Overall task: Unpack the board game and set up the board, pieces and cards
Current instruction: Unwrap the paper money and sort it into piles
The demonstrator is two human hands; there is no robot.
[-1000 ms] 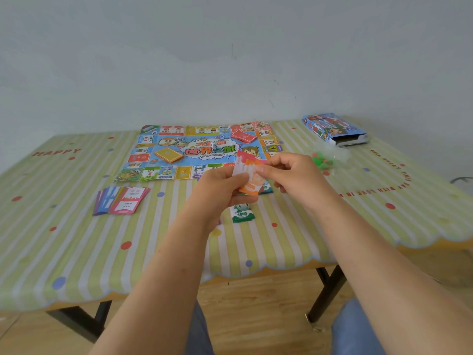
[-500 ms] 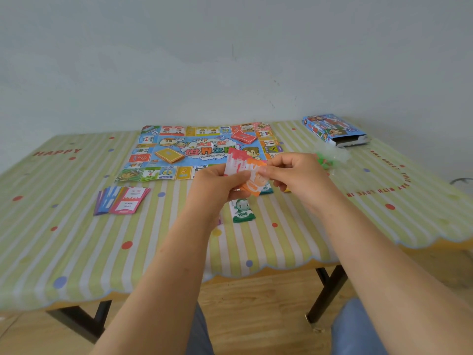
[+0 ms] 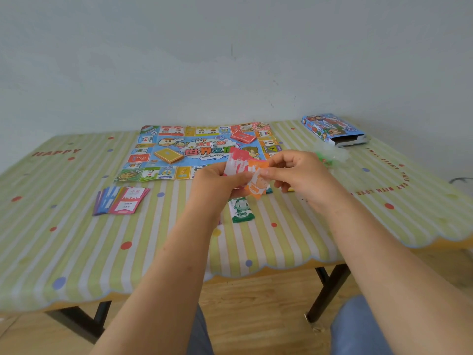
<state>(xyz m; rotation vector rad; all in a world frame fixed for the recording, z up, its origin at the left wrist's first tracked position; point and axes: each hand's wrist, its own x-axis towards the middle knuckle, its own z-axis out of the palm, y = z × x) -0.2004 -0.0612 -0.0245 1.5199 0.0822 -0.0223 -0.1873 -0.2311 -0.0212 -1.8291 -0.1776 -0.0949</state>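
The colourful game board [image 3: 204, 152] lies flat at the back of the table, with a yellow card deck [image 3: 169, 155] and a red card deck [image 3: 243, 137] on it. Above the table's middle, my left hand [image 3: 217, 185] grips a small fan of paper money [image 3: 239, 163], red and orange. My right hand [image 3: 299, 175] pinches an orange note [image 3: 257, 188] at the fan's right side. A green 1000 note [image 3: 240, 210] lies on the cloth just below my hands. A fanned pile of property cards [image 3: 120, 201] rests to the left.
The open blue game box [image 3: 332, 129] lies at the back right. A clear bag with green and red pieces [image 3: 330, 156] sits behind my right hand. The striped tablecloth [image 3: 76, 239] reaches the scalloped front edge; a wall stands close behind the table.
The fan of notes has spread a little wider and shifted slightly left between my hands. Both hands stay in nearly the same place above the green note.
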